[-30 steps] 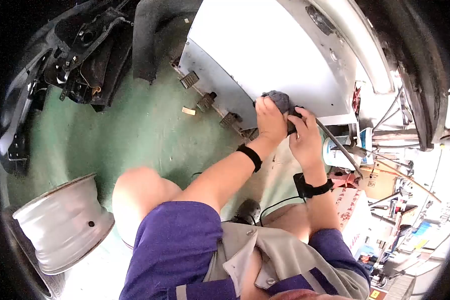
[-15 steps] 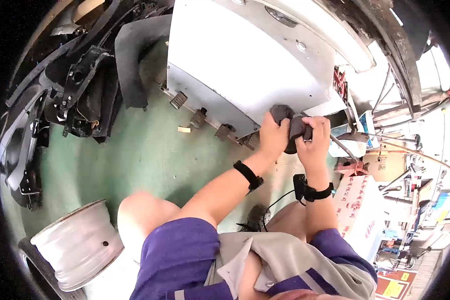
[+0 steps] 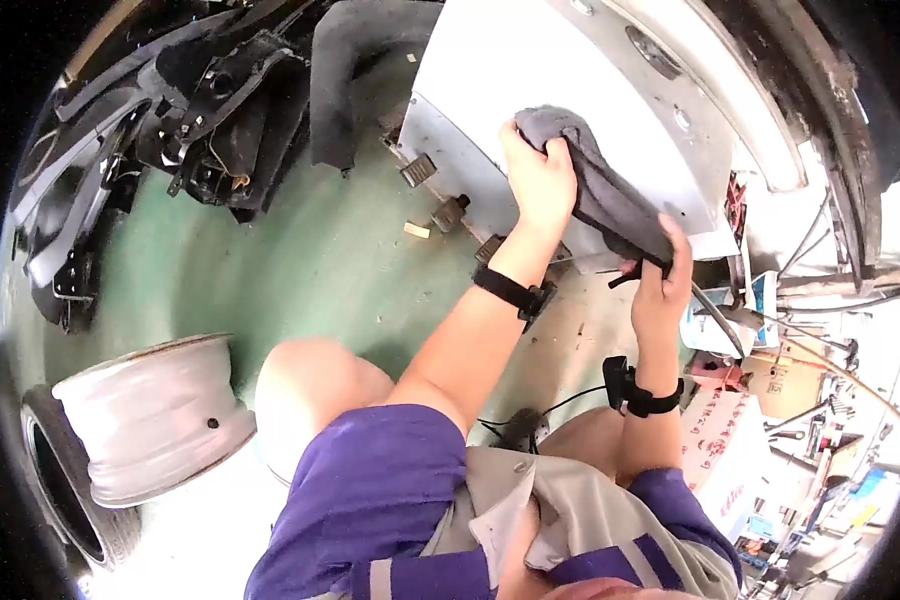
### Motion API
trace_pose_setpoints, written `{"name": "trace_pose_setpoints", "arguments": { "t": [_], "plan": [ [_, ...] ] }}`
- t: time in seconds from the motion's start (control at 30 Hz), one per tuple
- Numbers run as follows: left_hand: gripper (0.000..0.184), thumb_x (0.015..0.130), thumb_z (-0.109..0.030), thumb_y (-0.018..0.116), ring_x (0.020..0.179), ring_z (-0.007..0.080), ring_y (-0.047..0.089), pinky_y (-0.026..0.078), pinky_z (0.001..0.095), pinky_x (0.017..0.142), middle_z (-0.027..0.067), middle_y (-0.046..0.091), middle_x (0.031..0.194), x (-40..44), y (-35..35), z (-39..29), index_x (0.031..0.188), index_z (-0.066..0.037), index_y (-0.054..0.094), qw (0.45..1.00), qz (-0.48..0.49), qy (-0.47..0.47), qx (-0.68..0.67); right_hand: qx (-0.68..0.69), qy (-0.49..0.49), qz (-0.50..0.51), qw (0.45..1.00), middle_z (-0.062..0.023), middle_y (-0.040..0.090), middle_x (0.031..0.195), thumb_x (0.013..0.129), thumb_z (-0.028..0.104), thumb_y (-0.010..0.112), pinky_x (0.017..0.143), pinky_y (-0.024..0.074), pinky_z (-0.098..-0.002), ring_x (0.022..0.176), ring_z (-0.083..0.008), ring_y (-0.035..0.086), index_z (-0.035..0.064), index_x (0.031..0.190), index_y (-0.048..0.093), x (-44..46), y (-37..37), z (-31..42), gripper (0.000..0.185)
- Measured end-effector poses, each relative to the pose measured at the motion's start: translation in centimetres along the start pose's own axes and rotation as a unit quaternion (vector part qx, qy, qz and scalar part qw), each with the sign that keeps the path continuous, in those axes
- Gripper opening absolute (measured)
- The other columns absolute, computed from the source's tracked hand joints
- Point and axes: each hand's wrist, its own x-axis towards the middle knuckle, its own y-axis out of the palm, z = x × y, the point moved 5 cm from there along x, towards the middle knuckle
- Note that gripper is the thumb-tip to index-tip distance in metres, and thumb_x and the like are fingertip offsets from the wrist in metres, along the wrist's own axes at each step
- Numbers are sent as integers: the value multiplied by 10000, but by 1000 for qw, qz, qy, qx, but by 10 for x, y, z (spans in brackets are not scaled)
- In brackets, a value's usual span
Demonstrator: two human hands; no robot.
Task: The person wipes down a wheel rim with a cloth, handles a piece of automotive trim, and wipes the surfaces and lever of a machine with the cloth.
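A dark grey cloth (image 3: 610, 190) is stretched out between my two hands, in front of a large white panel (image 3: 490, 70). My left hand (image 3: 542, 182) grips its upper left end, where the fabric bunches over the fingers. At the lower right end, my right hand (image 3: 663, 275) pinches the cloth between thumb and fingers, with one finger pointing up. Part of the fingers on both hands is hidden by the cloth. Whether the cloth touches the panel, I cannot tell.
Black plastic car parts (image 3: 225, 130) pile up at upper left. A white wheel rim (image 3: 155, 420) and a tyre (image 3: 70, 480) lie at lower left. Metal blocks (image 3: 451, 212) line the panel's lower edge. A white box with red print (image 3: 715, 440) stands on the right.
The cloth was bunched between my close-set hands and is now spread out. My left hand has moved up and left, my right hand to the right. The view has shifted.
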Motion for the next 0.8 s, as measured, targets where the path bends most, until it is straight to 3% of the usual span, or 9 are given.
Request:
{"name": "trace_pose_setpoints", "arguments": {
  "t": [0.1,0.13,0.27,0.4,0.5,0.57,0.67,0.7,0.8],
  "plan": [
    [331,882,-60,515,1003,287,594,454,372,916,204,605,1054,10,-15,-12,1182,79,489,997,-58,49,3,-41,-117,62,990,-134,569,1175,872,-123,468,838,507,-301,1015,-212,600,70,1174,587,1,22,-19,378],
    [281,877,-58,525,1013,277,578,442,381,925,185,599,1052,11,-18,1,1129,66,536,996,-84,32,-10,-56,-65,60,995,-135,565,1249,861,-98,505,940,463,-324,1121,-246,569,67,1121,607,3,29,-23,324],
    [322,911,-203,496,936,279,604,460,395,881,158,653,1005,-2,-50,69,1032,76,603,962,-145,-169,-160,-36,-144,114,982,-164,511,1370,779,-4,599,1058,380,-377,1252,-291,500,47,1090,601,17,65,-12,315],
    [473,918,-330,453,816,250,619,483,395,792,140,671,917,-14,-36,105,943,107,631,868,-117,-364,-317,-141,-179,246,942,-188,420,1446,748,75,665,1107,333,-403,1328,-334,422,65,1327,501,32,110,-9,602],
    [497,930,-339,420,801,256,615,484,390,787,154,661,880,-17,-26,91,906,108,636,853,-65,-359,-373,-103,-57,280,953,-165,530,1331,768,99,707,1049,399,-380,1230,-292,515,47,1302,528,49,116,-19,565],
    [474,938,-301,428,901,283,616,475,404,842,204,648,1008,-15,-32,77,1061,132,576,859,-81,-334,-379,-128,-87,254,955,-145,614,1156,766,87,727,965,456,-380,1089,-288,591,17,1179,595,56,117,-12,440],
    [461,938,-232,460,1035,324,593,449,421,912,256,592,1177,-6,-41,127,1233,122,453,911,-218,-301,-178,-171,-178,203,948,-161,629,1054,751,80,756,898,487,-386,997,-308,615,-9,1066,627,57,126,-17,352],
    [507,927,-187,508,1099,371,560,424,437,957,284,542,1232,-6,-59,99,1325,85,351,904,-199,-341,-164,-209,-223,198,931,-163,615,1059,740,49,728,879,494,-397,985,-338,612,11,1076,621,56,135,-21,354],
    [493,920,-183,559,1135,434,511,423,488,965,286,473,1267,-5,-81,139,1338,6,380,928,-223,-292,53,-307,-292,230,876,-132,596,1059,675,-10,674,846,502,-410,990,-364,596,63,1011,622,44,167,-12,348]
  ]
}}
